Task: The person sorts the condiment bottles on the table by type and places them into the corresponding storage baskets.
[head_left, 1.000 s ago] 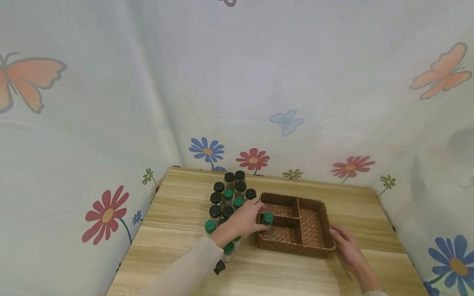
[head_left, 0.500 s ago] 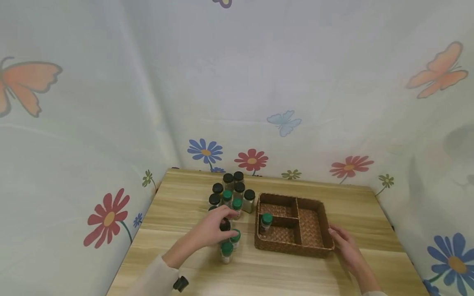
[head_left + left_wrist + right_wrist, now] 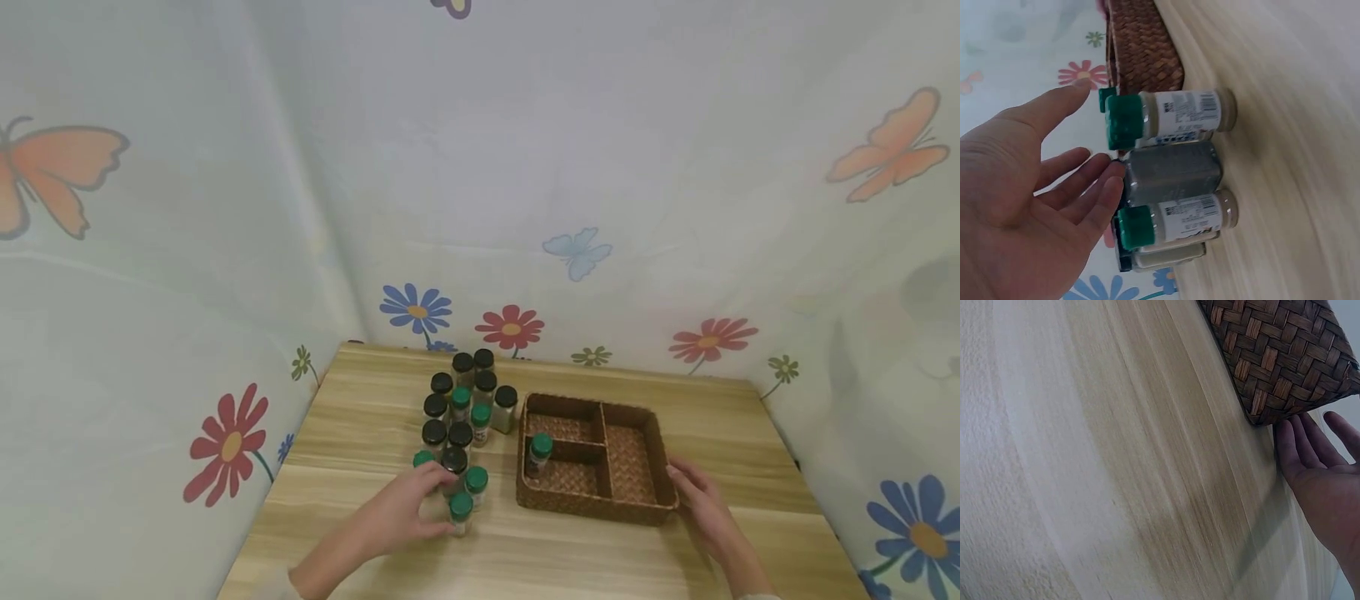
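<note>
My left hand (image 3: pixel 401 508) is beside the front of a cluster of spice jars, its thumb close to the nearest green-capped spice jar (image 3: pixel 461 510). In the left wrist view its fingers (image 3: pixel 1088 187) reach toward the caps, with a green-capped jar (image 3: pixel 1179 114) and a dark jar (image 3: pixel 1175 172) upright by them; nothing is gripped. My right hand (image 3: pixel 701 504) rests its fingers against the right end of the woven basket (image 3: pixel 585 504). One green-capped jar (image 3: pixel 539 454) stands in the basket's front left compartment. The right wrist view has the fingertips at the basket's corner (image 3: pixel 1147 56).
Behind the left hand stand several black-capped jars (image 3: pixel 434 433) and more green-capped ones (image 3: pixel 480 417), close together left of the basket. The wooden table (image 3: pixel 570 558) ends at a flower-printed curtain (image 3: pixel 637 275) at the back and sides.
My left hand let go of the green-capped jar in the basket and drew back left, then toward the front of the cluster. The right hand has stayed at the basket.
</note>
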### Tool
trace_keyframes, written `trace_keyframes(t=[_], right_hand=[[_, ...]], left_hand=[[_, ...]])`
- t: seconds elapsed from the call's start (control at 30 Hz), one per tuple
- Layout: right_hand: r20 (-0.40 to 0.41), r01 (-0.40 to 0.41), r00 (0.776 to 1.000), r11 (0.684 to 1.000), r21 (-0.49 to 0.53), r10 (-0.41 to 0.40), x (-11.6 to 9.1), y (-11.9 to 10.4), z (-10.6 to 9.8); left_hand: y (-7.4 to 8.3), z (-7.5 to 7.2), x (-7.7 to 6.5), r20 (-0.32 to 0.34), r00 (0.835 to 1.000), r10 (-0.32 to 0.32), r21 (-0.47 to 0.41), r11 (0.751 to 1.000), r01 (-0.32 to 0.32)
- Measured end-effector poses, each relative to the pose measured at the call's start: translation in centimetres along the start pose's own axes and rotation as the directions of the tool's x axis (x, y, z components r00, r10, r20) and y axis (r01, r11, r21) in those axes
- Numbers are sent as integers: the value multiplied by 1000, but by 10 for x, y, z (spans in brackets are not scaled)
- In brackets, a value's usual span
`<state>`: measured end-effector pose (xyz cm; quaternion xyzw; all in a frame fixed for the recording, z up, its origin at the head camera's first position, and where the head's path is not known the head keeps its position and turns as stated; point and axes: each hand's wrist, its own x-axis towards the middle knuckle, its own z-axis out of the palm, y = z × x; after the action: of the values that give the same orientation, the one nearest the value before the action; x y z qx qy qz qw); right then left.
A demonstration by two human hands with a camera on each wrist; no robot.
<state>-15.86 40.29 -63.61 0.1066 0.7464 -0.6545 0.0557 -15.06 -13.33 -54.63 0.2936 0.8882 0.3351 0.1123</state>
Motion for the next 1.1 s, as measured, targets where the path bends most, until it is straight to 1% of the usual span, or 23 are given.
trace_keyframes(t=[0.17,0.3,0.5,0.63,0.83,0.93,1.1], right_hand=[[-11,-3,1000,1000,-10,3,0,0,0],[-8,4,1000,1000,-5,-4,0,0,1],[-12,14,1000,1000,19,-14,2,1,1],[-12,14,1000,1000,0,-14,2,1,2],[-24,5,1000,1000,11,-5,2,2,2],[-18,0,1000,1000,12,0,2,2,2],[-1,-19,1000,1000,-3,19,0,2,1]], left_hand=[[-7,18,1,-25,1000,11,43,999,-10],[-11,27,1,-32,999,-8,59,998,10],[-14,32,3,-36,999,-37,2,999,37],[-17,35,5,-47,997,-54,-36,998,52],[-21,43,5,-74,996,-42,-37,999,40],[-22,46,5,-89,995,-41,-33,999,38],[-23,47,6,-106,994,-36,-49,998,31]])
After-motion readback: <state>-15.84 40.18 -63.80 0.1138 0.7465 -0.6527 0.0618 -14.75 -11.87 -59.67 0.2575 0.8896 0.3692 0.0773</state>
